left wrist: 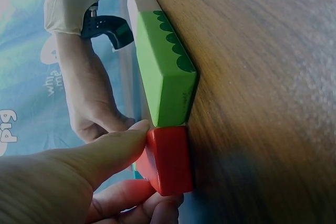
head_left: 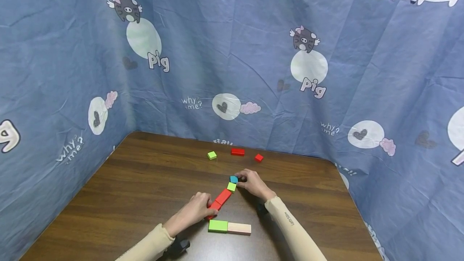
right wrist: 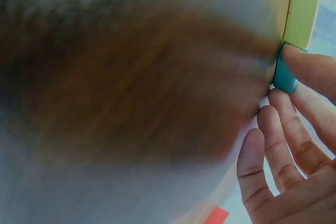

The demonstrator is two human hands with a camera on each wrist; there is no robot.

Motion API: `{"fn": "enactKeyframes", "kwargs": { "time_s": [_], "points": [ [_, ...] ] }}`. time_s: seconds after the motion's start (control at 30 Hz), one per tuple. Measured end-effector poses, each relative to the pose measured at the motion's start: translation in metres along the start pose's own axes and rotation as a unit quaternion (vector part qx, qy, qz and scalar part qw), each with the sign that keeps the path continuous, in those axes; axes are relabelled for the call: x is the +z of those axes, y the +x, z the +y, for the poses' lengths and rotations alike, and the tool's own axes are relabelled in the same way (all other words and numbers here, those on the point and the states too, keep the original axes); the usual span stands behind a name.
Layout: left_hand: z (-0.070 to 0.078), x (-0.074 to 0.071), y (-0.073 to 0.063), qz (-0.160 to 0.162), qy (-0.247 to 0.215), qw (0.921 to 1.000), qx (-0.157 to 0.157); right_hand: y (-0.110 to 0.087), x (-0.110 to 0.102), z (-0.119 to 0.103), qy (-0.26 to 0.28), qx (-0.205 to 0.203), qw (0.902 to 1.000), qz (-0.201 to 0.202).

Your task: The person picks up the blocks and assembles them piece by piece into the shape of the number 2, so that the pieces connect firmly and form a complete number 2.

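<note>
A slanting row of blocks lies on the table. My left hand holds the near red block at its end, thumb on one side and fingers on the other. A second red block follows it end to end, then a small light green block. At the far end sits a small blue block, pinched by my right hand between thumb and index finger, its other fingers spread beside it. Close by the near red block's end lies a longer green block with a dark scalloped edge.
A plain wooden block continues the longer green one to the right. Farther back on the brown table lie a small green block, a red bar and a small red block. A blue printed curtain hangs behind.
</note>
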State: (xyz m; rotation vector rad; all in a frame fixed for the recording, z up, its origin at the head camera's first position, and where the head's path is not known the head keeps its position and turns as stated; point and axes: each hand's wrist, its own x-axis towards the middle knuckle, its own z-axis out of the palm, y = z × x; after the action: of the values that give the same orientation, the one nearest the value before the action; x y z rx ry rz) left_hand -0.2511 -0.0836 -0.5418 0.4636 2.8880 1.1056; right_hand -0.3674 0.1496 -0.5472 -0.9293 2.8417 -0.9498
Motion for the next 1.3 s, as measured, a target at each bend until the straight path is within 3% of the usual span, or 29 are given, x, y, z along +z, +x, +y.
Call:
{"fn": "enactKeyframes", "kwargs": {
  "time_s": [0.83, 1.3],
  "points": [
    [-0.0004, -0.0003, 0.0004, 0.002, 0.003, 1.0, 0.006, 0.0005, 0.0005, 0.002, -0.005, -0.005, 1.0, 0.004],
    [0.0001, 0.0003, -0.0006, 0.008, 0.007, 0.9999, 0.004, -0.0035, -0.0048, 0.008, 0.015, 0.013, 0.9998, -0.01]
  ]
}}
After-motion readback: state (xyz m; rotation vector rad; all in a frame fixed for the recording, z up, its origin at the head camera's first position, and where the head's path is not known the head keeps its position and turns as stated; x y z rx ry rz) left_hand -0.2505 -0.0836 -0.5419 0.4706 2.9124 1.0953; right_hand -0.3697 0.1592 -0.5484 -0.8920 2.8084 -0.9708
